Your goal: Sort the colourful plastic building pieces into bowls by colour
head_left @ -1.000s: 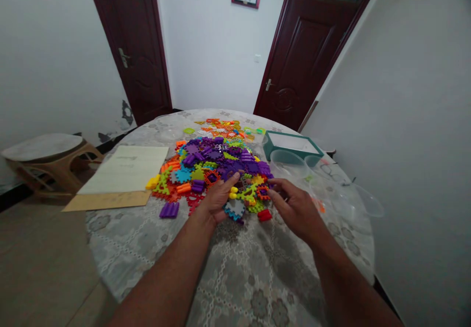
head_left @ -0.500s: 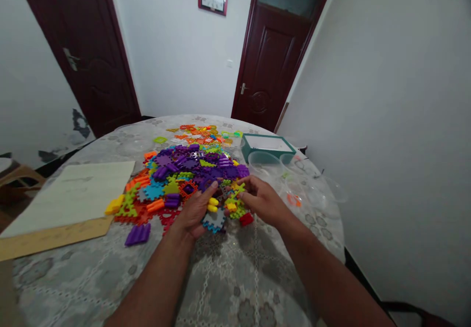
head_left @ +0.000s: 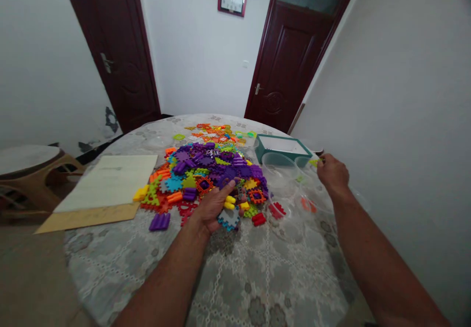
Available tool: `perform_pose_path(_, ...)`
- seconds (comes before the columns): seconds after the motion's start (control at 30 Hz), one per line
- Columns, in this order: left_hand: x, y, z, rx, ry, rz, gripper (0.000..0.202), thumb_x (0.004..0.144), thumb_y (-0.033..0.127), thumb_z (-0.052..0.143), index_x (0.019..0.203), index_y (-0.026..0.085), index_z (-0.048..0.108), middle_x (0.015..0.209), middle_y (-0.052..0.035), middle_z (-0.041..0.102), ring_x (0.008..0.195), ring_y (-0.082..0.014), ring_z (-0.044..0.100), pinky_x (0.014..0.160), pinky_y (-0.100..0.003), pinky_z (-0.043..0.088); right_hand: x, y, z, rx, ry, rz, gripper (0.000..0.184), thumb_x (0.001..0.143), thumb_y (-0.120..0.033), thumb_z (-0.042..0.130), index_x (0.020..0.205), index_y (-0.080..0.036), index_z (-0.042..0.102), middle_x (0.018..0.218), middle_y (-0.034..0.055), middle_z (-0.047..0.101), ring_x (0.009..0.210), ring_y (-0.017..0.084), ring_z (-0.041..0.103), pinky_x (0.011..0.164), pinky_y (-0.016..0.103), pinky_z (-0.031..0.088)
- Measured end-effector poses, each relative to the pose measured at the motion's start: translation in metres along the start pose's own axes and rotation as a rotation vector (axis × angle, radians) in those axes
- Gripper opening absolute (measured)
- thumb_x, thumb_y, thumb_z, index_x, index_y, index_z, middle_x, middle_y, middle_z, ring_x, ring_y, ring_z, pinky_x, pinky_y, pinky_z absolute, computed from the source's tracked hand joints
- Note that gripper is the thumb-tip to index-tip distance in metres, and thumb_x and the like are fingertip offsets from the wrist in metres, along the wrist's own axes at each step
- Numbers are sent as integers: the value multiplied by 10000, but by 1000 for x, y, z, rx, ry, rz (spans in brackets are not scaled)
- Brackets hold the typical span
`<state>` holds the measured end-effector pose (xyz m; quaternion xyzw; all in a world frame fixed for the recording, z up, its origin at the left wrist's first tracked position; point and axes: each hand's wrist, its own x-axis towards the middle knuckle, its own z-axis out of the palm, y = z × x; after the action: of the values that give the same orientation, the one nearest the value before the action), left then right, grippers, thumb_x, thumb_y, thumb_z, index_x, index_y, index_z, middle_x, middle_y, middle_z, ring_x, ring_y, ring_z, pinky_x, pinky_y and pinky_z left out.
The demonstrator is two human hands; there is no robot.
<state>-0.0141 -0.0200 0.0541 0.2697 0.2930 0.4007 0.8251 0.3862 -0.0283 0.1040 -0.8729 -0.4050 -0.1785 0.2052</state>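
Note:
My left hand is at the near edge of a heap of colourful plastic building pieces. Its thumb and fingers close around a few pieces, among them a yellow peg-like piece and a grey notched tile with blue edging. My right hand is stretched to the far right, above the clear plastic bowls. A lime-green building piece shows at its pinched fingertips; part of it is hidden. A red notched piece lies in the nearest clear bowl.
A green-edged white box stands behind another clear bowl. Orange pieces are scattered at the back. Pale paper lies on the left, with a tan strip along it. A stool stands beyond the table edge.
My right hand has moved from the heap out to the bowls at the right with a lime-green piece. My left hand stays by the heap. The view has turned left.

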Motion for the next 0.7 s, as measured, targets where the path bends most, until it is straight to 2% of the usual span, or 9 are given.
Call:
perform_pose_path(0.1, 0, -3, -3, 52, -15, -17, 467, 772, 388, 913, 1134, 202, 685, 936, -87, 777, 736, -263, 784, 542, -364, 648, -2, -1, 6, -2, -9, -71, 417, 945, -245, 527, 1297, -133, 722, 1183, 229, 750, 1051, 364, 720, 892, 459, 532)
perform_pose_path(0.17, 1, -4, -5, 96, -30, -17, 470, 753, 414, 922, 1097, 204, 679, 921, -80, 769, 755, -269, 784, 545, -366, 646, -15, -15, 3, 140, -9, -169, 392, 949, -260, 522, 1248, -133, 740, 1181, 197, 761, 1038, 330, 724, 919, 436, 533)
perform_pose_path(0.2, 1, -5, -6, 119, -38, -16, 464, 748, 427, 924, 1070, 205, 674, 910, -75, 765, 766, -270, 784, 546, -361, 644, -24, -26, 0, 250, -49, -219, 380, 955, -290, 526, 1229, -143, 744, 1154, 171, 773, 989, 303, 732, 906, 417, 541)
perform_pose_path(0.33, 3, -8, -8, 207, -93, -42, 488, 741, 459, 923, 1066, 206, 661, 951, -73, 759, 790, -243, 773, 555, -325, 630, -75, -82, -22, 671, -411, -412, 374, 978, -433, 567, 1208, -198, 746, 1063, 86, 789, 767, 210, 721, 773, 349, 566)
perform_pose_path(0.4, 2, -8, -8, 242, -128, -58, 528, 739, 446, 927, 1128, 210, 658, 985, -71, 758, 771, -217, 760, 562, -308, 625, -100, -109, -32, 778, -538, -534, 355, 985, -441, 579, 1199, -220, 756, 1103, 76, 784, 845, 209, 726, 817, 348, 566)
perform_pose_path(0.47, 1, -9, -7, 274, -152, -68, 561, 737, 427, 930, 1175, 213, 654, 989, -64, 757, 739, -192, 745, 568, -288, 617, -120, -131, -39, 830, -608, -625, 338, 979, -426, 604, 1209, -231, 756, 1115, 71, 779, 930, 216, 720, 866, 353, 558)
perform_pose_path(0.6, -2, -8, -4, 324, -177, -84, 570, 737, 409, 927, 1196, 209, 655, 981, -53, 752, 718, -179, 728, 564, -276, 607, -141, -156, -39, 852, -723, -662, 282, 932, -360, 642, 1138, -211, 763, 990, 53, 768, 853, 192, 695, 763, 306, 540)
perform_pose_path(0.7, -2, -7, -2, 323, -179, -89, 562, 739, 382, 922, 1206, 226, 651, 1026, -63, 758, 735, -190, 730, 555, -284, 610, -139, -161, -37, 919, -802, -572, 186, 870, -329, 662, 969, -195, 744, 846, 23, 732, 722, 158, 645, 652, 264, 502)
